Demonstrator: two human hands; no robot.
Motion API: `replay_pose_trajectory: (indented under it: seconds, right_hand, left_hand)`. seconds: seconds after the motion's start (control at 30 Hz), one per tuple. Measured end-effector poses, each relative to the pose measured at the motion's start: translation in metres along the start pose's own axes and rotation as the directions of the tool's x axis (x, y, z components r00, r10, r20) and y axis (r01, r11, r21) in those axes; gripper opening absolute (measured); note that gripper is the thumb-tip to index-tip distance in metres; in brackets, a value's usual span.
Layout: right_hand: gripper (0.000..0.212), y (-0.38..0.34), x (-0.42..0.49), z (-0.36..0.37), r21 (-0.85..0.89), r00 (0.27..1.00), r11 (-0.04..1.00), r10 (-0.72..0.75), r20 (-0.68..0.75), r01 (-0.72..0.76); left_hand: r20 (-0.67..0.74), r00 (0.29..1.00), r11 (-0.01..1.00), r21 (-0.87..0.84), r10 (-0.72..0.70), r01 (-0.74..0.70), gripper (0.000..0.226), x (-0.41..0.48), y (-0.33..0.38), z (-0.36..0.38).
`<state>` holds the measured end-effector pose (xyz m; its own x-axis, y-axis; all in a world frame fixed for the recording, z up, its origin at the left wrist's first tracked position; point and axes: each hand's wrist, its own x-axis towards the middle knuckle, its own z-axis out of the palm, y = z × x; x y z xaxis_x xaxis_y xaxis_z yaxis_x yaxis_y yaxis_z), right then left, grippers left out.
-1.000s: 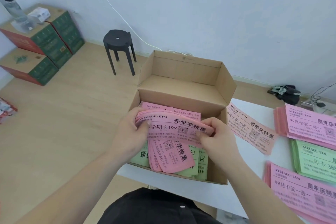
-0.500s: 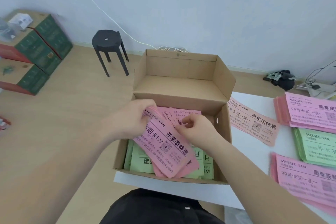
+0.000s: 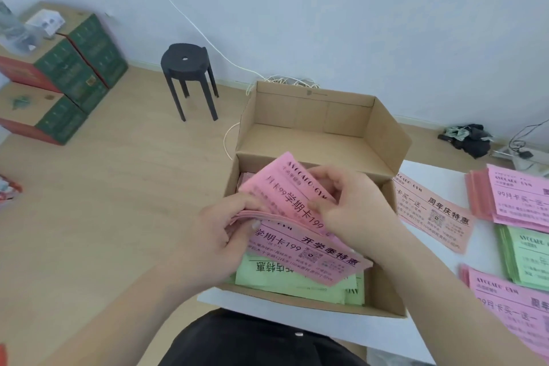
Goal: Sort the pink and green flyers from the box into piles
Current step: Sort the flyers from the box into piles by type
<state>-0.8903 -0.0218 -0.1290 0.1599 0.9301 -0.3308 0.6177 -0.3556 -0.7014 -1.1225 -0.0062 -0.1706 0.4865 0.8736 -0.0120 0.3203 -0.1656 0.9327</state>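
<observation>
An open cardboard box (image 3: 383, 291) sits on the white table's left end. Green flyers (image 3: 285, 278) lie on its bottom. Over the box my left hand (image 3: 214, 235) grips a stack of pink flyers (image 3: 315, 255) by its left edge. My right hand (image 3: 353, 205) pinches one pink flyer (image 3: 279, 190) that tilts up off the top of that stack. On the table to the right lie a single pink flyer (image 3: 436, 217), a pink pile (image 3: 517, 199), a green pile (image 3: 525, 258) and a nearer pink pile (image 3: 511, 306).
The white table (image 3: 439, 261) runs to the right of the box. A black stool (image 3: 188, 77) stands on the wooden floor behind left. Stacked green and red cartons (image 3: 59, 74) sit at the far left. Cables and dark clutter (image 3: 469, 140) lie by the wall.
The pink stack has turned flatter over the box. My right hand has come up and peeled one pink flyer off its top, so more green flyers show beneath.
</observation>
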Motion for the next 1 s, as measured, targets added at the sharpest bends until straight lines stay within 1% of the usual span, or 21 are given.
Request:
replay_pose_trajectory:
  seconds: [0.07, 0.13, 0.2, 0.23, 0.27, 0.33, 0.37, 0.4, 0.47, 0.53, 0.6, 0.63, 0.67, 0.73, 0.8, 0.87, 0.93, 1.0]
  right_hand:
    - [0.043, -0.007, -0.009, -0.014, -0.197, 0.997, 0.977, -0.079, -0.005, 0.076]
    - [0.032, -0.008, -0.016, -0.019, -0.307, 0.994, 0.945, -0.11, 0.021, 0.111]
    - [0.025, 0.002, -0.018, -0.011, -0.394, 0.992, 0.91, -0.114, 0.062, 0.129]
    - [0.024, 0.01, -0.019, -0.005, -0.399, 0.992, 0.909, -0.094, 0.088, 0.122]
    - [0.021, 0.017, -0.02, 0.0, -0.371, 0.991, 0.921, -0.088, 0.105, 0.121]
    - [0.013, 0.03, -0.022, 0.008, -0.295, 0.985, 0.942, -0.128, 0.115, 0.157]
    - [0.014, 0.033, -0.025, 0.01, -0.278, 0.981, 0.944, -0.147, 0.123, 0.176]
    - [0.02, 0.035, -0.028, 0.011, -0.271, 0.978, 0.943, -0.158, 0.139, 0.191]
    - [0.033, 0.039, -0.033, 0.011, -0.326, 0.965, 0.919, -0.158, 0.211, 0.221]
    - [0.041, 0.038, -0.036, 0.011, -0.453, 0.95, 0.849, -0.159, 0.27, 0.271]
    - [0.038, 0.039, -0.035, 0.01, -0.515, 0.942, 0.8, -0.181, 0.282, 0.308]
    - [0.037, 0.04, -0.033, 0.01, -0.533, 0.941, 0.785, -0.183, 0.285, 0.314]
    - [0.037, 0.041, -0.032, 0.01, -0.553, 0.939, 0.768, -0.185, 0.292, 0.323]
    - [0.038, 0.04, -0.03, 0.011, -0.584, 0.924, 0.728, -0.189, 0.334, 0.36]
    - [0.038, 0.04, -0.032, 0.011, -0.594, 0.923, 0.722, -0.169, 0.346, 0.355]
    - [0.029, 0.048, -0.034, 0.006, -0.624, 0.951, 0.727, -0.131, 0.281, 0.285]
    - [0.021, 0.057, -0.038, -0.003, -0.664, 0.977, 0.723, -0.073, 0.201, 0.19]
    - [0.012, 0.065, -0.042, -0.01, -0.659, 0.99, 0.745, -0.008, 0.144, 0.102]
  left_hand:
    - [-0.04, 0.999, 0.998, -0.058, -0.006, 0.004, 0.034, -0.003, 0.002, 0.013]
    - [-0.107, 0.993, 0.993, -0.116, -0.049, 0.036, 0.034, -0.005, 0.001, 0.028]
    - [-0.113, 0.989, 0.989, -0.124, -0.1, 0.086, 0.034, -0.01, -0.002, 0.041]
    - [-0.096, 0.989, 0.991, -0.087, -0.109, 0.101, 0.034, -0.013, -0.005, 0.046]
    - [-0.095, 0.99, 0.995, -0.013, -0.102, 0.101, 0.033, -0.016, -0.009, 0.049]
    - [-0.166, 0.986, 0.981, 0.183, -0.03, 0.061, 0.031, -0.018, -0.016, 0.049]
    - [-0.202, 0.979, 0.966, 0.255, 0.011, 0.042, 0.03, -0.018, -0.019, 0.048]
    - [-0.231, 0.972, 0.959, 0.28, 0.028, 0.039, 0.03, -0.017, -0.021, 0.048]
    - [-0.287, 0.958, 0.976, 0.205, -0.012, 0.073, 0.038, -0.016, -0.023, 0.049]
    - [-0.331, 0.94, 0.991, 0.079, -0.076, 0.108, 0.059, -0.015, -0.021, 0.049]
    - [-0.285, 0.946, 0.987, -0.007, -0.157, 0.162, 0.08, -0.014, -0.017, 0.047]
    - [-0.24, 0.952, 0.981, -0.002, -0.188, 0.194, 0.082, -0.013, -0.015, 0.046]
    - [-0.198, 0.957, 0.975, 0.031, -0.21, 0.22, 0.077, -0.013, -0.014, 0.045]
    - [-0.146, 0.959, 0.964, 0.075, -0.244, 0.256, 0.053, -0.015, -0.014, 0.045]
    - [-0.126, 0.957, 0.959, 0.074, -0.262, 0.273, 0.032, -0.02, -0.014, 0.045]
    - [-0.124, 0.946, 0.95, 0.054, -0.299, 0.308, 0.026, -0.022, -0.015, 0.044]
    - [-0.148, 0.934, 0.942, 0.028, -0.326, 0.333, 0.028, -0.019, -0.016, 0.043]
    - [-0.142, 0.922, 0.932, -0.004, -0.36, 0.364, 0.033, -0.014, -0.018, 0.042]
